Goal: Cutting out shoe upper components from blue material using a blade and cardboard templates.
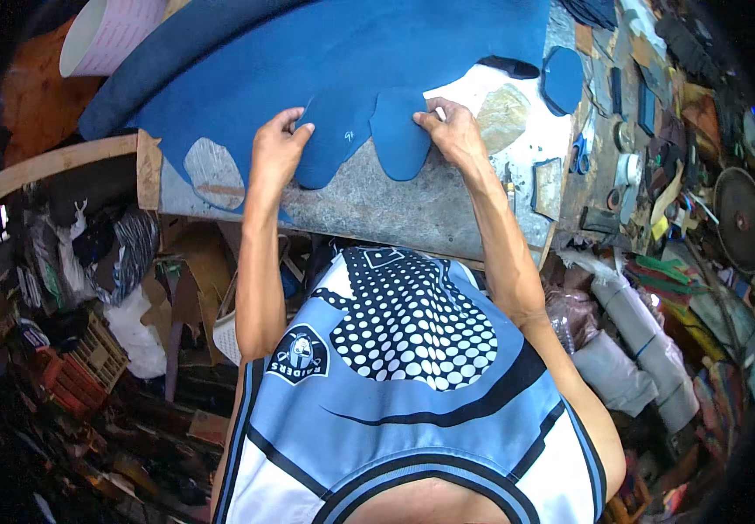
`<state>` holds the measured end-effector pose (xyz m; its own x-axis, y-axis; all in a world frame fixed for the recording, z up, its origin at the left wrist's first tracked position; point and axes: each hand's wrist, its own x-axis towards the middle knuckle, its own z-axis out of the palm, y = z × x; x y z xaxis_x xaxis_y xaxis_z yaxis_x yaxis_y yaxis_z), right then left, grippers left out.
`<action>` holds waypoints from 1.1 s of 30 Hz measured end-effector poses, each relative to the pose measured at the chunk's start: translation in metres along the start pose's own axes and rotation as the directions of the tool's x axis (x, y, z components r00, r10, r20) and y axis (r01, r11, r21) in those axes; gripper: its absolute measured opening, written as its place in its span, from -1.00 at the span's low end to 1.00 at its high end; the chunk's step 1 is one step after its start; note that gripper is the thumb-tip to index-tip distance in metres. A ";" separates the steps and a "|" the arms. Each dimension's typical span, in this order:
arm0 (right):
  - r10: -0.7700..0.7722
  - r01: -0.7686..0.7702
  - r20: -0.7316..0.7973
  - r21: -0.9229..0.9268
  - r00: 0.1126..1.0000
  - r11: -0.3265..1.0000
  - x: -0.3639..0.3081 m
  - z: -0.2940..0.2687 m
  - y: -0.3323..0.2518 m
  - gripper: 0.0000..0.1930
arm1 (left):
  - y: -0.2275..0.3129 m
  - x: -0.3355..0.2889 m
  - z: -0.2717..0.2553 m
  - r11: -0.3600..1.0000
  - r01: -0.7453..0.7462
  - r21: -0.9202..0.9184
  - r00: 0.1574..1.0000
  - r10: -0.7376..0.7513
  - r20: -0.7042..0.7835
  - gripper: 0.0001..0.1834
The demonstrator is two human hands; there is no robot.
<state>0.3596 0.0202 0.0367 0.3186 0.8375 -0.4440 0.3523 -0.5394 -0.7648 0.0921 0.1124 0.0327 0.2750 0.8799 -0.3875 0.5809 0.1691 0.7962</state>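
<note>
A large blue sheet [308,52] with rounded cut-outs along its near edge covers most of the table. At that edge lie two rounded, sole-shaped blue pieces side by side. My left hand [283,148] pinches the outer edge of the left blue piece [329,144], which bears a small white mark. My right hand [453,133] has thumb and fingers closed on the edge of the right blue piece [401,144]. Something small and white shows between its fingers; I cannot make out what it is. Whether the pieces are fully separate from the sheet is unclear.
Rounded blue pieces [562,80] lie at the table's right, near blue-handled scissors [580,155] and a white container [629,169]. A rolled part of the sheet [176,65] runs along the far left. Wrapped rolls [648,349] and a red crate [67,384] stand below.
</note>
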 end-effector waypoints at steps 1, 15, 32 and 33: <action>0.133 -0.134 0.051 0.011 0.990 0.991 -0.007 -0.007 -0.015 -0.64 | 0.011 -0.010 -0.005 0.966 0.053 -0.255 0.998 -0.045 0.038 -0.50; -0.058 -0.083 0.142 0.810 0.988 0.581 -0.023 0.010 0.012 -0.67 | 0.052 -0.004 0.064 0.831 -0.041 -0.555 0.991 0.102 0.081 -0.63; -0.160 0.284 -0.318 0.395 0.934 0.874 -0.044 0.017 0.025 -0.34 | 0.063 -0.013 0.083 0.605 -0.721 0.339 0.671 0.732 0.121 -0.56; -0.152 0.291 -0.333 0.421 0.931 0.859 -0.038 0.017 0.027 -0.32 | 0.064 -0.012 0.084 0.603 -0.724 0.336 0.669 0.733 0.126 -0.56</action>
<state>0.3418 -0.0252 0.0249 0.5357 0.8324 -0.1417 0.0252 -0.1835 -0.9827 0.1900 0.0757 0.0492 0.7059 0.6565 0.2659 0.4084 -0.6840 0.6045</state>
